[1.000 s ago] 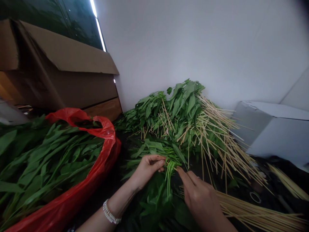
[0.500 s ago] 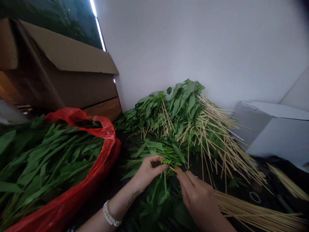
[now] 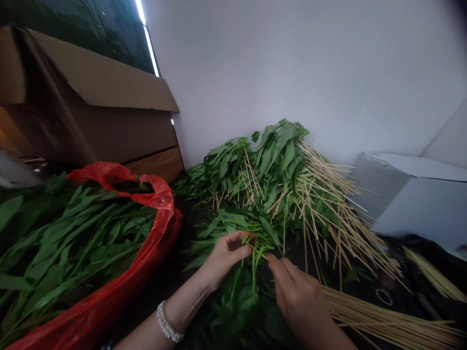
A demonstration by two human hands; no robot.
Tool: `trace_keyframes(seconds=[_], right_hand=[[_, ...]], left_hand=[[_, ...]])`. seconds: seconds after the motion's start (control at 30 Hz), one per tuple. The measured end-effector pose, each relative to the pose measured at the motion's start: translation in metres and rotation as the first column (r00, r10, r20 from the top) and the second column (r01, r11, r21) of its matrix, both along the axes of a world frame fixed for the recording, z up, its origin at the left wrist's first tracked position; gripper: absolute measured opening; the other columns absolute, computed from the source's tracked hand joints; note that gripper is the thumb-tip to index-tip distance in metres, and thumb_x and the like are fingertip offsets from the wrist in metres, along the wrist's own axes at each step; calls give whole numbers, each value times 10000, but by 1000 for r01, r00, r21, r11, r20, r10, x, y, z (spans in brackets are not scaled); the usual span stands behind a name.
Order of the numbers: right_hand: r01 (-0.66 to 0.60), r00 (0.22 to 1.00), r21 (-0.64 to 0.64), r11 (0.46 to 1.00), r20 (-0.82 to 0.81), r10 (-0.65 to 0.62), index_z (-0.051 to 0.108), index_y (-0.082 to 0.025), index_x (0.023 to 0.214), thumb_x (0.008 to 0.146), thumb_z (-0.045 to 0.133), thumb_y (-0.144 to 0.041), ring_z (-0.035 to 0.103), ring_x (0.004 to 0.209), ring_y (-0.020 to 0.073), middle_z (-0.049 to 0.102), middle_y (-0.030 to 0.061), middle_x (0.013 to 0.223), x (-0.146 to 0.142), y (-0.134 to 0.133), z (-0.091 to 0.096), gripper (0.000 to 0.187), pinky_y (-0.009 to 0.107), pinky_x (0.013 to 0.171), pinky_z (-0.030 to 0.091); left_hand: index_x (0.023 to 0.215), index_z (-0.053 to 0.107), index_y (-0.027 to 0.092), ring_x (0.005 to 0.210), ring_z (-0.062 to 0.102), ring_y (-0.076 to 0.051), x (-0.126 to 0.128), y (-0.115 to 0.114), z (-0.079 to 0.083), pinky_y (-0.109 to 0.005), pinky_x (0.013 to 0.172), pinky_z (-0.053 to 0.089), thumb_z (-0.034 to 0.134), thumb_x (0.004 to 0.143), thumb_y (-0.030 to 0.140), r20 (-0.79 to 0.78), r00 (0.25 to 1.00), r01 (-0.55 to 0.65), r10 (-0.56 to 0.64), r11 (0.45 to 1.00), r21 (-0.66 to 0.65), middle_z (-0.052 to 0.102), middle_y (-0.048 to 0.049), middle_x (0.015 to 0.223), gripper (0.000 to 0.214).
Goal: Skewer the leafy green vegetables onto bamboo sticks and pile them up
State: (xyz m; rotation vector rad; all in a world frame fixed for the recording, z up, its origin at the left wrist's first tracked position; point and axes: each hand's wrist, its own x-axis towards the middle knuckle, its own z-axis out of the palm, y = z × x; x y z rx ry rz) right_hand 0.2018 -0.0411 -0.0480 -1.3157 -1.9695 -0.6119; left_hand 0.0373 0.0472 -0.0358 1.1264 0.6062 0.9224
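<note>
My left hand (image 3: 228, 255), with a beaded bracelet on its wrist, pinches green stems of leafy greens (image 3: 258, 250) between thumb and fingers. Close on the right, my right hand (image 3: 295, 287) is closed on a thin bamboo skewer (image 3: 269, 254), whose visible end meets the stems. Most of the skewer is hidden by the hand. Loose leafy greens (image 3: 233, 221) lie just beyond the hands, and more leaves hang below them. A pile of skewered greens (image 3: 280, 155) stands against the wall, its skewers (image 3: 328, 194) sticking out to the right.
At the left a red plastic bag (image 3: 164, 228) holds many leafy greens, with a cardboard box (image 3: 109, 131) behind it. Loose bamboo skewers (image 3: 386, 318) lie at the lower right, near a round ring-shaped thing (image 3: 384, 297). A white box (image 3: 416, 194) stands at the right by the wall.
The stems at the fingertips have shifted, and several now hang down between the hands. My left hand has moved slightly left; my right hand has barely moved.
</note>
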Motion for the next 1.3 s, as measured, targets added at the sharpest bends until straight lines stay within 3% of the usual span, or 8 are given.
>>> trace_keyframes(seconds=[0.2,0.37,0.5,0.7,0.87,1.03,1.17,1.3], right_hand=[[-21,1000,-25,999,-2,21,592,-91,1086,899,297,-64,590,539,125,611,42,709,-1,0,-1,351,233,515,465],[-2,1000,-13,1000,3,2,590,-91,1103,899,308,-72,599,558,125,621,50,726,2,0,0,348,230,531,478],[5,1000,-20,1000,6,-5,595,-89,1104,892,315,-71,600,563,125,623,53,728,4,0,0,352,228,535,484],[-4,1000,-24,1000,-14,3,594,-82,1107,866,318,-48,596,565,131,619,53,732,2,0,-2,368,237,547,485],[1,1000,-29,1000,-15,-2,589,-91,1097,868,303,-42,593,560,127,612,44,721,0,0,-4,369,236,531,453],[-2,1000,-28,1000,-6,2,589,-101,1074,899,306,-66,570,540,126,607,38,717,-3,2,-2,335,248,508,406],[-58,994,-17,998,-96,56,597,-131,1013,908,371,-101,554,569,120,582,18,697,3,0,11,251,246,553,391],[-124,971,4,992,-207,122,575,-167,832,885,465,-146,501,544,104,524,-12,639,18,-8,24,124,249,567,366]], left_hand=[[722,742,144,676,611,-133,0,0,-2,-251,741,457,854,587,287,-45,999,-8,7,1000,-29,710,-19,716,227],[903,746,156,741,616,-137,-2,5,-3,-247,755,442,816,651,337,38,999,-33,36,998,-62,723,-44,827,318],[718,737,132,608,551,-100,-3,10,-7,-226,663,413,847,607,307,51,993,-102,110,986,-134,655,-6,639,235],[653,715,125,575,493,-89,-2,9,-8,-215,602,366,829,627,338,12,998,-68,69,994,-91,609,5,602,244],[678,735,139,604,518,-106,2,3,-7,-227,626,387,831,611,347,-69,992,-107,105,994,-23,651,-9,654,239],[669,741,154,643,543,-128,5,-2,-5,-226,652,409,844,580,367,-121,990,-69,77,996,62,671,-15,687,253],[893,747,163,703,584,-173,0,3,0,-251,679,431,617,780,551,-137,985,-77,105,978,195,705,-59,775,424],[892,720,162,712,594,-192,-3,3,0,-262,680,438,489,893,468,-313,942,13,125,914,405,691,-66,778,384]])
